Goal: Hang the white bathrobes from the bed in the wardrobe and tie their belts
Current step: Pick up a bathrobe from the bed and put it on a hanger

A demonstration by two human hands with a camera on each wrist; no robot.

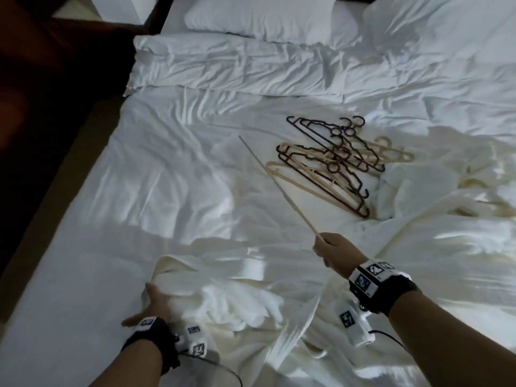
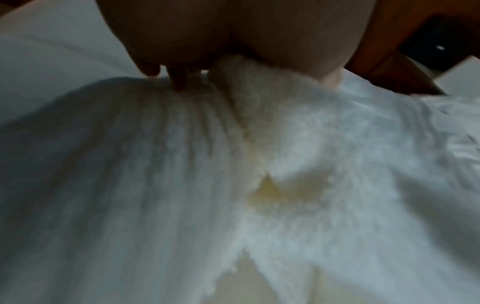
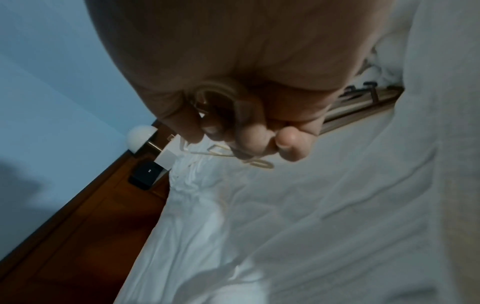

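Note:
A white bathrobe (image 1: 237, 300) lies crumpled on the bed's near part. My left hand (image 1: 157, 298) grips its thick collar edge; in the left wrist view the fingers (image 2: 179, 80) and thumb pinch a fold of the terry bathrobe (image 2: 285, 164). My right hand (image 1: 332, 254) holds a beige hanger (image 1: 276, 185) up above the sheet, seen edge-on as a thin rod. In the right wrist view the fingers (image 3: 249, 135) curl round the beige hanger (image 3: 221, 98) at its hook. More white robe cloth (image 1: 435, 241) is heaped at the right.
A pile of several black and beige hangers (image 1: 335, 163) lies mid-bed. Folded duvet (image 1: 251, 68) and pillows (image 1: 262, 15) sit at the head. The bed's left edge (image 1: 69, 208) borders dark wooden floor. A nightstand with a lamp (image 3: 141, 135) stands by the wall.

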